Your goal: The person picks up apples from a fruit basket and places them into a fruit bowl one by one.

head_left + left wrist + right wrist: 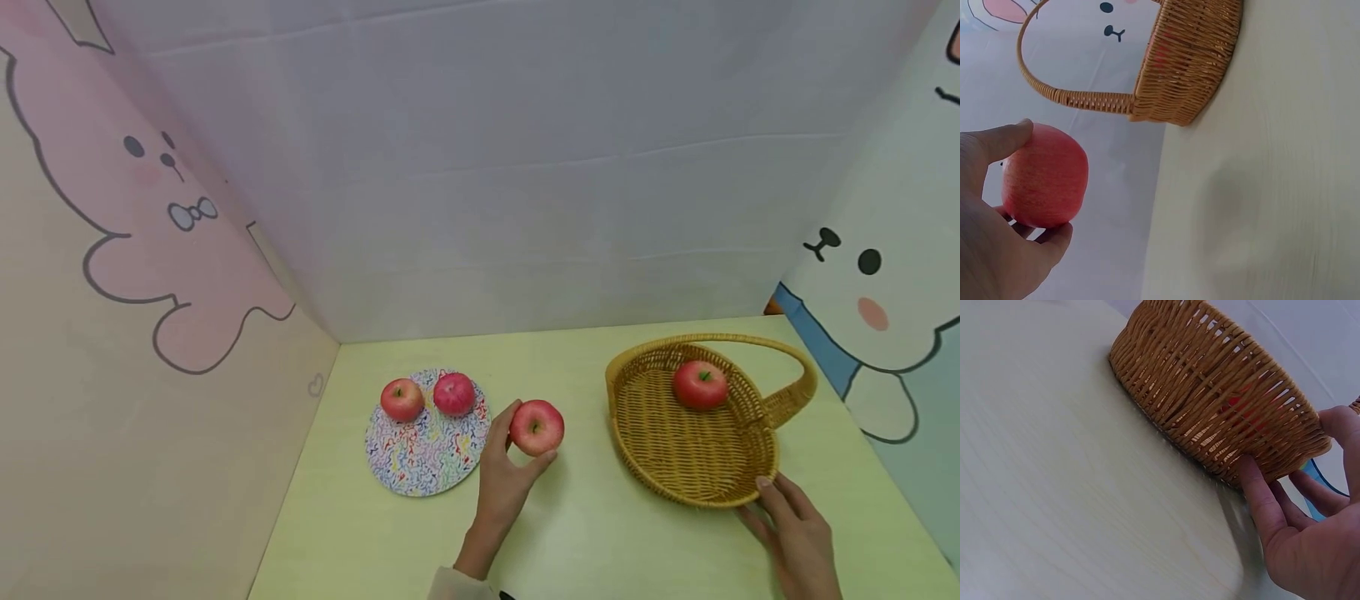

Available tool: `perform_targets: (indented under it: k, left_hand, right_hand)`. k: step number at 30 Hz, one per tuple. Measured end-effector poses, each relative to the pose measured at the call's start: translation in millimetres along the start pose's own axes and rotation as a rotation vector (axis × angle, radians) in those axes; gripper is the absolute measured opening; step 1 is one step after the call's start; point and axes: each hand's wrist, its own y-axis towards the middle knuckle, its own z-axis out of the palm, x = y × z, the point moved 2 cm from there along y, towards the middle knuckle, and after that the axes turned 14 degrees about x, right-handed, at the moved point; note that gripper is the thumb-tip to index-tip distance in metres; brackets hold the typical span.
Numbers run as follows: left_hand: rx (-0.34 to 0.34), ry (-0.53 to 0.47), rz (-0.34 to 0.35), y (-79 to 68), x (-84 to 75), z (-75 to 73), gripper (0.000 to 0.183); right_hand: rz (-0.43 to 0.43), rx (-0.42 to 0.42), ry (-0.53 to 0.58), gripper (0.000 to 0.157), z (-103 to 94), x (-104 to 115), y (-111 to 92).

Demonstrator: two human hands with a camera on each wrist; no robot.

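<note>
My left hand (504, 483) holds a red apple (537, 427) between thumb and fingers, raised above the table between the plate and the basket. In the left wrist view the apple (1046, 176) is gripped at its sides, its shadow falling on the tabletop. At the right, my right hand (801, 533) grips the near right rim of a woven wicker basket (675, 446), thumb on the rim and fingers against the outer wall (1210, 394). Inside the basket, toward the back, lies another red apple (701, 385).
A round plate with a colourful squiggle pattern (420, 467) sits on the left of the table, bearing a red apple (402, 400) and a darker pinkish-red round fruit (453, 394). The basket's tall handle (750, 340) arches over its back right. Cartoon-printed walls enclose the pale table (585, 533).
</note>
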Motion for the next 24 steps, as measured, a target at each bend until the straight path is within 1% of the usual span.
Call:
perform_targets:
  k: [2, 6, 8, 11, 16, 24]
  left_hand:
    - [-0.007, -0.009, 0.002, 0.4, 0.3, -2.1, 0.081]
    - [-0.022, -0.008, 0.008, 0.9, 0.8, -5.9, 0.081]
    - [-0.023, -0.008, 0.005, 1.1, 1.3, -7.2, 0.080]
    - [-0.021, -0.016, -0.005, 1.2, 2.4, -8.8, 0.081]
    - [-0.033, -0.035, -0.020, -0.7, 4.3, -11.9, 0.081]
    - [-0.091, -0.047, -0.040, -5.5, 7.4, -22.1, 0.080]
  right_hand:
    - [0.012, -0.016, 0.002, 0.042, 0.5, 1, 0]
    - [0.075, -0.073, -0.018, 0.071, 3.9, 3, 1]
    - [0.104, -0.096, -0.036, 0.078, 5.5, 4, 2]
    - [0.127, -0.113, -0.060, 0.080, 7.4, 5, 2]
    - [0.120, -0.112, -0.057, 0.079, 8.8, 5, 1]
    - [0.092, -0.087, -0.040, 0.079, 7.7, 5, 1]
